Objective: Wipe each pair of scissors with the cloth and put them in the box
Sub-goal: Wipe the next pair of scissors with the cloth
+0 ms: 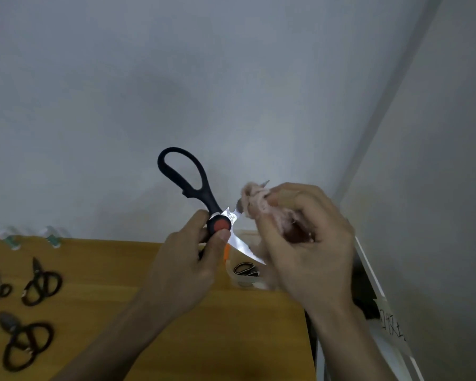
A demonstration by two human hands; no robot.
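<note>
The left hand is raised above the desk's far edge, thumb and fingers pinching the kitchen scissors at the round orange pivot. The scissors are spread open: one black loop handle points up and left, one blade runs down and right toward the other hand, and the second blade goes up and right into the cloth, with only its tip poking out above. The right hand sits just to the right at the same height, its fingers curled round the bunched pink cloth and squeezing it about that upper blade.

Below lies a yellow wooden desk, set against a plain pale grey wall that meets a second wall on the right. Near the desk's far right corner, partly hidden behind the hands, stands the clear box with a black-handled pair already inside (its walls are hard to make out). Along the desk's left edge lie several black scissors, well apart from the hands. At the far left corner stand small blurred things with green parts. Past the desk's right edge a dark object bears a white label with handwriting.
</note>
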